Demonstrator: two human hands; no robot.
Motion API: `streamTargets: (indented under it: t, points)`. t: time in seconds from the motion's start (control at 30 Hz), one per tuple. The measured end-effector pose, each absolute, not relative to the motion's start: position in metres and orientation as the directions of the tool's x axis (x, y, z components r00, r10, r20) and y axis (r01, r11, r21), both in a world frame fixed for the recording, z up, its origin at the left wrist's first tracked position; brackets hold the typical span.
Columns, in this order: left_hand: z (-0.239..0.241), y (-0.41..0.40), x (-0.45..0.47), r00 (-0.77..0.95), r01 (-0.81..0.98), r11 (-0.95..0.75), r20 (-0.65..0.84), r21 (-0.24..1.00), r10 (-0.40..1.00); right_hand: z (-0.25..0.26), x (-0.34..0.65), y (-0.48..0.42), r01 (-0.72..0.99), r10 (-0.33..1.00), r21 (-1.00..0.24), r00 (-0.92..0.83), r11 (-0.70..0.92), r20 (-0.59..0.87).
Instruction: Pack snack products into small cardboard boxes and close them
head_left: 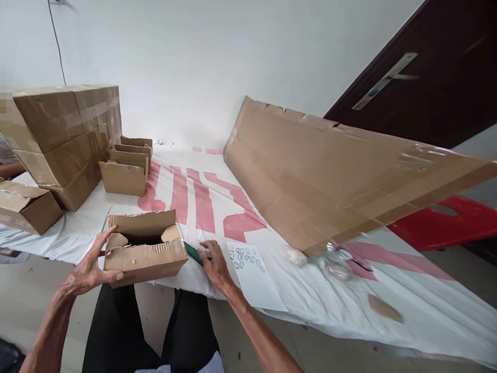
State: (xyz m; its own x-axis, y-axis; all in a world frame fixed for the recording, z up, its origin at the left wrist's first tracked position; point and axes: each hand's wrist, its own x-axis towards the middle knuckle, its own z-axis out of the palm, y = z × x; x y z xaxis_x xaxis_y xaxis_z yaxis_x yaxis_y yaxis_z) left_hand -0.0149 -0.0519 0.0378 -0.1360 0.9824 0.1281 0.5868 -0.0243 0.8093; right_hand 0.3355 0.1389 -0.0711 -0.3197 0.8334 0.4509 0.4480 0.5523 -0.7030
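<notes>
A small cardboard box (149, 267) sits at the table's near edge, its top flaps raised around a dark opening. Its front flap has a torn, ragged strip. My left hand (89, 267) grips the left end, thumb on the front face and fingers at the back corner. Just right of the box, my right hand (214, 264) is closed over a long green object (193, 253); the fingers partly cover it, and its exact kind does not show. Beside that hand lies a white sheet (258, 285) with small drawn or stuck shapes.
Taped cartons (66, 129) are stacked at the left, with a closed box (29, 204) in front. Several open small boxes (124, 176) stand behind mine. A large cardboard panel (330, 171) leans at the right, near clear plastic bundles (337, 268) and a red chair (450, 223).
</notes>
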Motion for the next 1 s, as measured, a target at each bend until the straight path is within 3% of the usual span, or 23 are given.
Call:
streamTargets:
  t: [0.1,0.23,0.43,0.5,0.6,0.8,0.9,1.0]
  points:
    - [0.037,-0.051,-0.015,-0.135,0.586,-0.032,0.137,0.81,0.981,-0.018,0.317,0.142,0.333,0.686,-0.606,-0.458,0.722,0.566]
    - [0.035,-0.054,-0.014,-0.14,0.582,-0.044,0.154,0.812,0.978,0.042,0.293,0.135,0.236,0.412,-0.373,-0.753,0.897,0.513]
    - [0.026,-0.059,-0.015,-0.131,0.604,-0.088,0.207,0.792,0.97,0.041,0.299,0.095,0.195,0.199,-0.076,-0.748,0.978,0.633]
    - [0.025,-0.06,-0.015,-0.11,0.612,-0.115,0.228,0.783,0.967,0.032,0.308,0.08,0.167,0.145,-0.03,-0.743,0.986,0.654]
    - [0.025,-0.061,-0.013,-0.086,0.611,-0.13,0.229,0.781,0.97,0.026,0.316,0.068,0.121,0.176,-0.129,-0.734,0.984,0.656]
    - [0.021,-0.063,-0.013,-0.098,0.609,-0.147,0.258,0.779,0.961,0.051,0.296,0.087,0.078,0.382,-0.514,-0.765,0.854,0.519]
    - [0.02,-0.064,-0.012,-0.109,0.61,-0.137,0.253,0.781,0.961,0.068,0.276,0.108,0.086,0.343,-0.542,-0.852,0.836,0.394]
    - [0.023,-0.067,-0.008,-0.121,0.619,-0.126,0.253,0.775,0.96,0.083,0.263,0.125,0.097,0.223,-0.47,-0.95,0.877,0.22]
